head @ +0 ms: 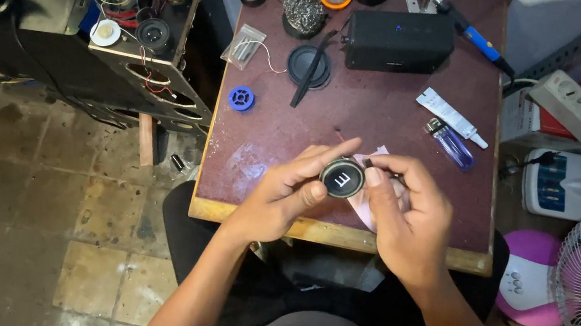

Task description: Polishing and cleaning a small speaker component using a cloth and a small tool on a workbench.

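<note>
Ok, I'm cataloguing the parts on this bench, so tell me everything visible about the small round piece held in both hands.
The round piece is a small disc with a shiny metallic rim and a black centre bearing a white mark. It looks like a little speaker driver. It faces up toward the camera, held above the near edge of the table, pinched between the left hand and right hand.

A clear plastic bag (pixel 243 46) and a white tube (pixel 451 117) lie on the table (pixel 262 142).
</note>
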